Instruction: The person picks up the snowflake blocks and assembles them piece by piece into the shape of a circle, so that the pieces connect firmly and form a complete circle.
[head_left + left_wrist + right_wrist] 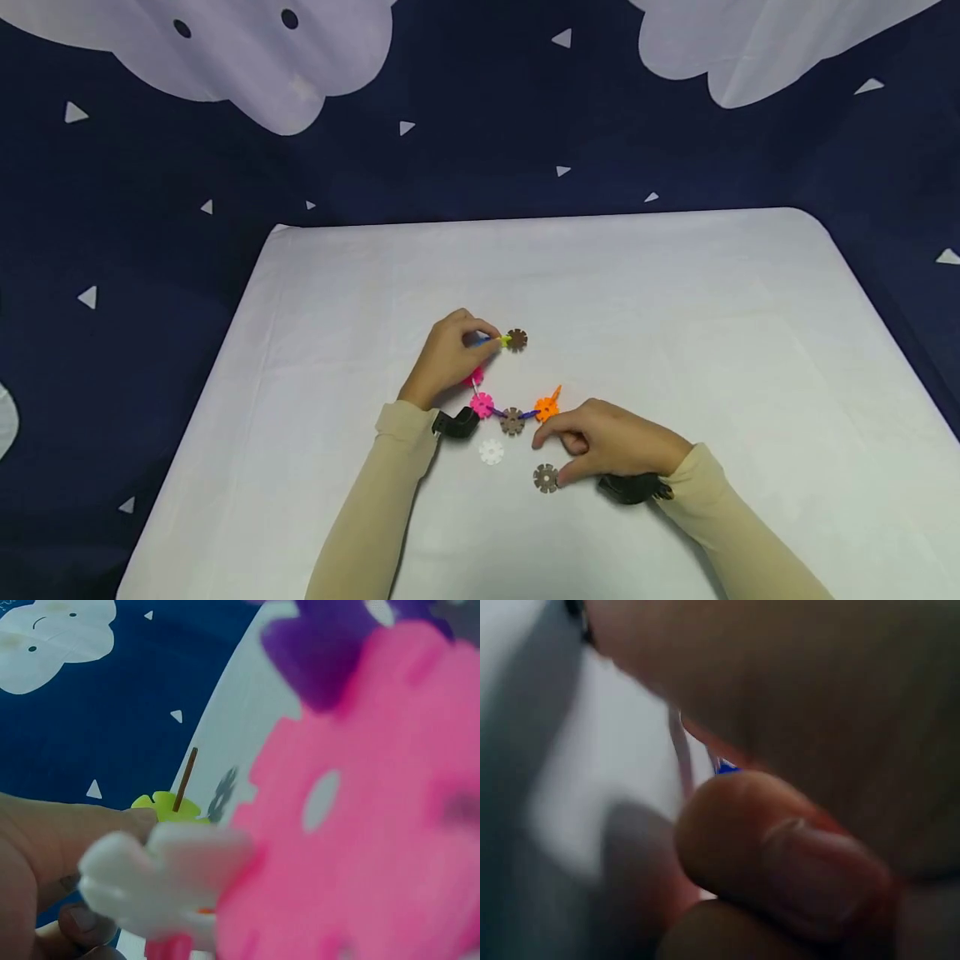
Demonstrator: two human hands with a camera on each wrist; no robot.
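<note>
My left hand [453,354] pinches a yellow-green notched plastic disc [176,804] between thumb and forefinger. A brown disc [517,340] slots into it edge-on. From there a chain of interlocking discs curves toward me, with pink discs [482,406], a grey-brown disc [512,422] and orange discs [547,409]. Large and blurred in the left wrist view are a pink disc, a white disc [165,870] and a purple disc [315,660]. Thumb and forefinger apart, my right hand [611,437] has its thumb tip at a loose grey-brown disc [546,478]. Its wrist view is mostly blurred fingers.
A loose white disc [491,452] lies between the chain and the loose grey-brown one. The white-covered table [675,292] ends at a dark blue cloth [480,167] printed with clouds and triangles. Black wrist straps [630,489] sit at both sleeves.
</note>
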